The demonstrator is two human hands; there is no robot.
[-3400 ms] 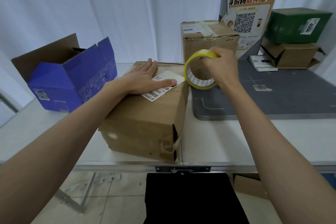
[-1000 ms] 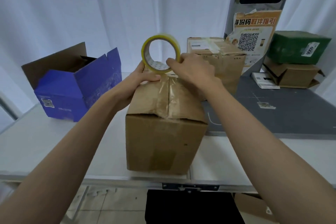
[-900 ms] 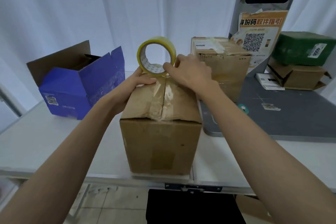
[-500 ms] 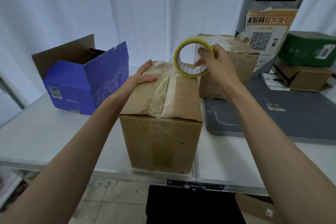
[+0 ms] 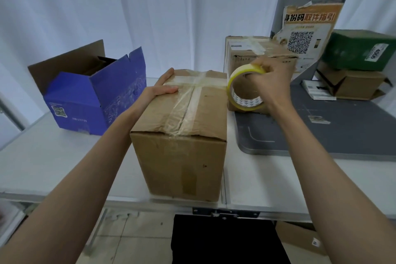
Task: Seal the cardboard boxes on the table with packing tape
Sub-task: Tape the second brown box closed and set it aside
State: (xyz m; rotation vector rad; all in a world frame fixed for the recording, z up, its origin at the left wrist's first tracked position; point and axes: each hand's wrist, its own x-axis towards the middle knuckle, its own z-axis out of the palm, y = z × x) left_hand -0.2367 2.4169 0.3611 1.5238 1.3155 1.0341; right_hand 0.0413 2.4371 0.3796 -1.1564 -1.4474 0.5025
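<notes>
Box: the brown cardboard box [image 5: 182, 126] stands upright at the table's [image 5: 42, 156] near edge, top seam already taped lengthwise and crosswise.
Left hand: the left hand [image 5: 159, 90] rests on the box's far left top edge, fingers straight and together, thumb on top.
Right hand: the right hand [image 5: 267, 83] grips the yellow tape roll [image 5: 243, 90], fingers curled over its rim, just beside the box's right edge.
Handling: stiff, probably light; it slides easily, so steady it from above.
Tape: thin and clingy; best held by the roll's rim.
</notes>
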